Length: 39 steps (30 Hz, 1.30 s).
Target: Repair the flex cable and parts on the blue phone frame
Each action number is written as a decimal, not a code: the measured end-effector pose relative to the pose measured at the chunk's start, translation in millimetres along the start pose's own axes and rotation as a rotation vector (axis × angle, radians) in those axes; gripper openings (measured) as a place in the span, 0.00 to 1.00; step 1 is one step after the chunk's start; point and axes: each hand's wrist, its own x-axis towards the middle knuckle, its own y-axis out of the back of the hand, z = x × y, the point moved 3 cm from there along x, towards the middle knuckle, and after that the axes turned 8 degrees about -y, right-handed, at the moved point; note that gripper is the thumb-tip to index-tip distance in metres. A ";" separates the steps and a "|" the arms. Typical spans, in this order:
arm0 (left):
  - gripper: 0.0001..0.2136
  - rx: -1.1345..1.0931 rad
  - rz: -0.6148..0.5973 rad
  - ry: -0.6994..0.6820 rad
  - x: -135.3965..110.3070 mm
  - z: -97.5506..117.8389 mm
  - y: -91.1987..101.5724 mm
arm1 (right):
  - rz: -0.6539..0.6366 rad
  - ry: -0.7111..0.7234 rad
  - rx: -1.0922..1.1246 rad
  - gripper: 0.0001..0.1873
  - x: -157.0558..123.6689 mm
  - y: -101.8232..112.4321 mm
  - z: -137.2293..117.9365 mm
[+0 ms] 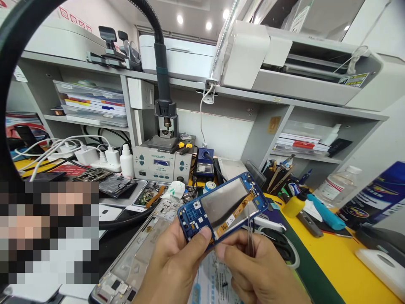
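My left hand [177, 257] grips a blue phone frame [192, 213] by its lower left end, thumb pressed on the front. Inside the frame lie a bare silver panel [221, 202] and an orange flex cable [232, 219] running along it. Metal tweezers [249, 234] stick up from my right hand [253, 264], which is closed around them. Their tips are close to the frame's right part; whether they touch it I cannot tell. The fingers of my right hand are also at the frame's lower edge. Below my hands lies a large silver device housing [142, 253].
A hot-air station [163, 164] stands at the back, with its nozzle handle [163, 76] upright in a holder. Phone parts [117, 183] lie at left. At right are a yellow bottle [294, 204], a clear bottle [340, 185] and a blue can [376, 194]. A black hose arches across the left.
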 end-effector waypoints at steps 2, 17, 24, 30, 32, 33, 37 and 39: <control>0.33 0.017 0.007 0.008 -0.2 -0.2 -0.3 | -0.025 -0.013 0.005 0.26 -0.1 1.4 -0.6; 0.30 0.046 0.005 0.015 1.4 0.3 0.9 | -0.037 -0.004 -0.002 0.21 1.2 6.3 -0.6; 0.30 0.036 -0.021 0.017 3.2 1.9 0.7 | -0.028 0.008 0.010 0.20 0.7 8.0 0.9; 0.30 -0.041 -0.066 -0.031 10.1 1.4 2.6 | -0.080 -0.008 0.062 0.24 -2.0 6.9 -2.2; 0.32 -0.033 -0.055 -0.017 11.7 4.3 2.6 | -0.129 -0.061 0.144 0.27 -3.5 9.7 -2.4; 0.32 -0.028 -0.049 -0.006 12.0 6.2 2.0 | -0.162 -0.062 0.186 0.27 -4.0 12.6 -2.6; 0.33 0.014 -0.002 0.044 10.2 14.0 -2.5 | -0.158 0.369 0.103 0.27 -6.3 38.9 -10.2; 0.34 0.046 0.019 0.057 9.2 16.0 -4.3 | -0.035 0.642 -0.053 0.28 -9.9 54.2 -13.6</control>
